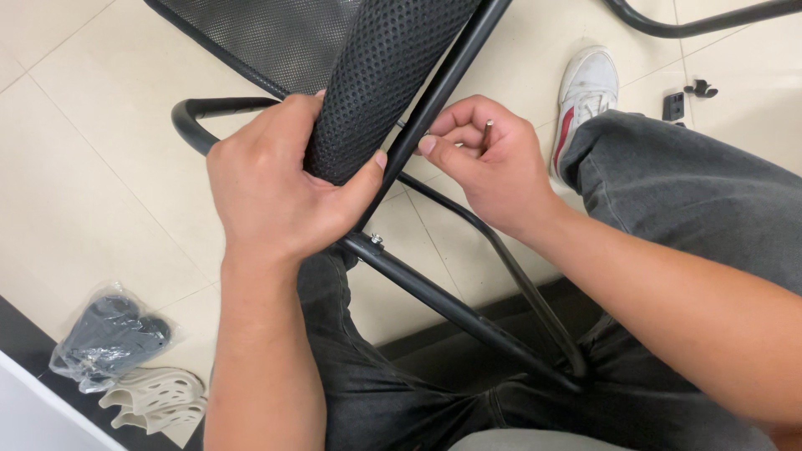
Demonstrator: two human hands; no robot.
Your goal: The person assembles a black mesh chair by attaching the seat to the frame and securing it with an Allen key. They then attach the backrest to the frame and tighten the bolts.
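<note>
Mesh pad [380,83] at centre top, left hand [280,179] wrapped around its lower end. Right hand [489,159] just beside at 3 o'clock, small metal key [487,129] between its fingers, touching frame tube [443,88]. Bolt [376,240] on lower tube [434,296] at 6 o'clock from pad. Shoe [585,92] at 2 o'clock on floor. Plastic bag of parts [109,338] at 8 o'clock, well apart.
</note>
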